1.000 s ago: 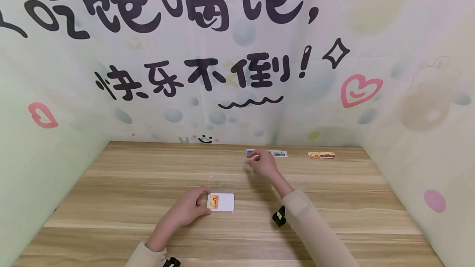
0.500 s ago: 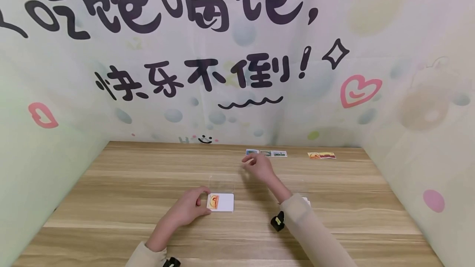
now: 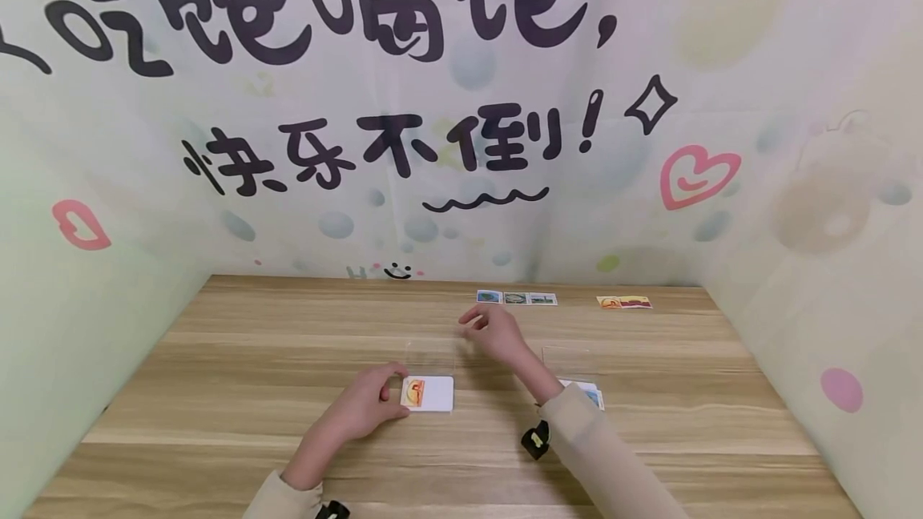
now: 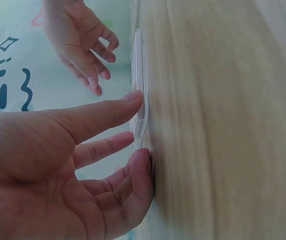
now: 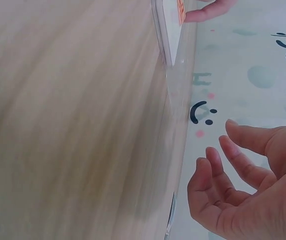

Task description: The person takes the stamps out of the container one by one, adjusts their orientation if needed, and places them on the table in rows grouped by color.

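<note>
My left hand (image 3: 371, 400) grips the left end of a small clear plastic case (image 4: 145, 112), thumb at its near edge and forefinger at the far one. A white card (image 3: 438, 394) lies in the case, bearing an orange-and-yellow stamp-like picture (image 3: 413, 392) at its left end. The case's transparent lid (image 3: 431, 356) stands open behind it. My right hand (image 3: 496, 332) is over the table, behind and right of this case. Its fingers are loosely bent and, in the right wrist view, nothing is between thumb and fingertips.
Three stamp-like pictures (image 3: 515, 298) lie in a row at the back, with yellow-and-red ones (image 3: 624, 303) farther right. Another transparent lid (image 3: 566, 360) rises behind a white card with a blue picture (image 3: 594, 397), partly covered by the right sleeve. A printed cloth wall (image 3: 324, 231) borders the table.
My right hand has moved left and toward me, away from the row of pictures, uncovering them. More of the right-hand card shows beside the sleeve. The left hand stays at the case.
</note>
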`<state>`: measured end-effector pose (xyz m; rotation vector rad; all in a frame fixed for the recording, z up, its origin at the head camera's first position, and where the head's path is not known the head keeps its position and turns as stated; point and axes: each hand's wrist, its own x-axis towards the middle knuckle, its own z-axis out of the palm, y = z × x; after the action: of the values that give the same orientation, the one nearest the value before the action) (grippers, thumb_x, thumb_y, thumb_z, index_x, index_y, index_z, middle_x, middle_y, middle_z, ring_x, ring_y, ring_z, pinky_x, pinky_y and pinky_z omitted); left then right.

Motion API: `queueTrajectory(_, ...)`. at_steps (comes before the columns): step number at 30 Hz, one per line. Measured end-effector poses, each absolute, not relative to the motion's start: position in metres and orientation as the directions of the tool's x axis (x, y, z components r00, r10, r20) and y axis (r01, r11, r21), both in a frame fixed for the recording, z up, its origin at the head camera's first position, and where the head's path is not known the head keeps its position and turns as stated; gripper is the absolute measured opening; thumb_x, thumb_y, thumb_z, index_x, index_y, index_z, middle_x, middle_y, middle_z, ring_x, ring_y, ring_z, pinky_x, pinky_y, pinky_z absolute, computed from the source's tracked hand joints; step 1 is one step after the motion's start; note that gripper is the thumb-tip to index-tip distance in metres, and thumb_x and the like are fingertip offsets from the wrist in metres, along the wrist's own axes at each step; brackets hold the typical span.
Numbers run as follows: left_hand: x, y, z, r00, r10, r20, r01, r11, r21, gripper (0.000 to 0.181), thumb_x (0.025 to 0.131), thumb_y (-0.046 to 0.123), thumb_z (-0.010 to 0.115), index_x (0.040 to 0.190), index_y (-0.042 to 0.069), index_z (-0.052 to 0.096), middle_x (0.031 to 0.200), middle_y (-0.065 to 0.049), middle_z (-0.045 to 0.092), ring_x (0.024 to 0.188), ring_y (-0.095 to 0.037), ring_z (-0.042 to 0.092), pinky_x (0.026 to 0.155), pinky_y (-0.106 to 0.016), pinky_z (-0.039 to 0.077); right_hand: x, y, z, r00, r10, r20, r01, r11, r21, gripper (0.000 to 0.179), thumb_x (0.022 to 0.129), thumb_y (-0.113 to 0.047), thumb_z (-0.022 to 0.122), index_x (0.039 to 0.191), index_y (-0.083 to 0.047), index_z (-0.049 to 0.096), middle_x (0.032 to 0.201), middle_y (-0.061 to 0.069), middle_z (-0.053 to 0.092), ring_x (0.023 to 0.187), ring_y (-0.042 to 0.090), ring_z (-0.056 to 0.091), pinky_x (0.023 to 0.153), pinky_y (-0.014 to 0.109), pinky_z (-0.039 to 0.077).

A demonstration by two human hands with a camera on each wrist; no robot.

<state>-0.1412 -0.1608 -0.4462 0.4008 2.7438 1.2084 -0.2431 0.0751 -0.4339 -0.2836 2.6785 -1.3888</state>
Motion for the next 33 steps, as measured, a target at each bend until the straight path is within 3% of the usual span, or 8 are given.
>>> queueTrajectory(10,-0.141,-0.162,-0.447,-0.954,0.299,0.013,0.214,0.652,0.727,0.045,0.083,0.005,0.087,0.123,-0.002,0.067,0.072,-0.001,0.047,0.062,-0.01,0.039,0.056,-0.024,0.033,-0.233,0.07,-0.432,-0.97,-0.242,-0.029,-0.113,0.551,-0.827,0.011,0.096,-0.007,0.076,0.106,-0.002,0.076,0.085,0.007,0.063,0.073,0.018,0.052,0.062,0.027,0.042)
queueTrajectory(33,-0.141,-0.162,-0.445,-0.955,0.297,0.009,0.211,0.657,0.724,0.044,0.083,0.005,0.087,0.121,-0.002,0.067,0.073,-0.001,0.047,0.063,-0.011,0.04,0.057,-0.024,0.033,-0.212,0.064,-0.429,-0.946,-0.323,-0.002,-0.169,0.5,-0.85,0.013,0.095,-0.002,0.074,0.108,0.001,0.074,0.089,0.009,0.066,0.077,0.017,0.054,0.063,0.026,0.043)
